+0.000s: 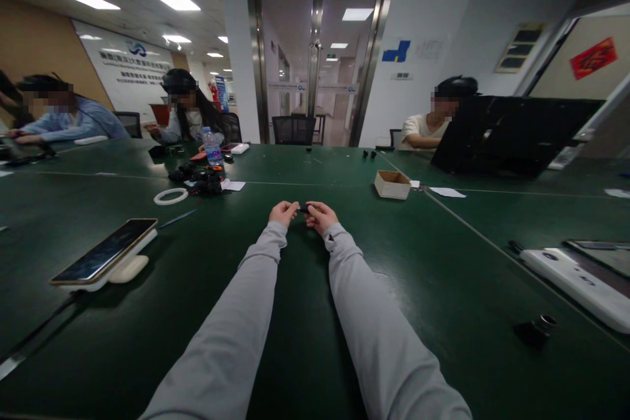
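- Because the small, dark piece (304, 209) is largely covered by fingertips, its exact shape and material cannot be told; a fine, steady touch seems called for.
- Place: piece held between both hands over the glossy dark green table (305, 315), well in from its near edge, well short of its far edge.
- Left grip: piece's left end pinched narrowly between thumb and fingers of the bare left hand (283, 213).
- Right grip: right end pinched likewise by the bare right hand (322, 215).
- Both ends best kept in line; if tilted or squeezed off-centre, piece could be slipped out.
- Forearms in light grey sleeves (241, 315) could be braced on the table for steadiness.
- Piece best held low, so any drop is short; gap to the surface cannot be told.
- Open tan cardboard box (392, 189), toward the far edge on the right, and flat white ring (170, 202), on the left: both well apart, not touched.
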Demonstrator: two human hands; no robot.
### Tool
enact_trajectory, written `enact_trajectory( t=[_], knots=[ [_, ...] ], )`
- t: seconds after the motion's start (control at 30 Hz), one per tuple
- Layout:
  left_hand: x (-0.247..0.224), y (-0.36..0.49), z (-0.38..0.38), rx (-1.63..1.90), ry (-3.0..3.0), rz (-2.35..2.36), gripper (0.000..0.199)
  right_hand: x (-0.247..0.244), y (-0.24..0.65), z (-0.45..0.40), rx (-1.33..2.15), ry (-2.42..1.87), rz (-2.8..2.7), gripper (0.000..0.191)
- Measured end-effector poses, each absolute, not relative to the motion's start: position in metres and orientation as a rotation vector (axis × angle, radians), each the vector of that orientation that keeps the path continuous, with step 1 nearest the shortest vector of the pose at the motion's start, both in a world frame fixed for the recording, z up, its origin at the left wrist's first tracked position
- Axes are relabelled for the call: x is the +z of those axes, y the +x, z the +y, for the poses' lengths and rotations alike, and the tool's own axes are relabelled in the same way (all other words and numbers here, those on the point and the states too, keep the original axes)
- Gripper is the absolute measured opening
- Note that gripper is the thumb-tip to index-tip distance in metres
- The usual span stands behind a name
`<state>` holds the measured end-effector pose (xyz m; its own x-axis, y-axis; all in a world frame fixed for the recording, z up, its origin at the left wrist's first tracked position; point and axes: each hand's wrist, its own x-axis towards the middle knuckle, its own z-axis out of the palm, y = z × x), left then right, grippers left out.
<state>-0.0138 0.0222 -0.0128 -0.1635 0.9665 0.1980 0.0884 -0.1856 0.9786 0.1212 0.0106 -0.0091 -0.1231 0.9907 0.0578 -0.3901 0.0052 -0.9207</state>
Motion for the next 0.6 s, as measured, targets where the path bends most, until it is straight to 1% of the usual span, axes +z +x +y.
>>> enact_trajectory(
  t=[0.1,0.17,0.23,0.33,0.43,0.6],
  knots=[
    [-0.007,-0.013,0.016,1.435,1.308,1.185,0.028,-0.009,0.121,0.011,1.455,-0.835,-0.962,0.026],
    [-0.003,-0.012,0.013,1.406,1.314,1.151,0.031,-0.008,0.121,0.011,1.461,-0.837,-0.943,0.025],
    [0.000,-0.012,0.011,1.379,1.272,1.168,0.033,-0.008,0.121,0.011,1.462,-0.837,-0.938,0.025],
    [0.001,-0.010,0.011,1.356,1.183,1.254,0.029,-0.007,0.121,0.010,1.465,-0.839,-0.940,0.024],
    [0.002,-0.009,0.011,1.388,1.217,1.252,0.023,-0.006,0.120,0.009,1.471,-0.845,-0.942,0.023],
    [0.004,-0.009,0.010,1.347,1.185,1.240,0.022,-0.005,0.120,0.009,1.460,-0.858,-0.940,0.023]
  ],
)
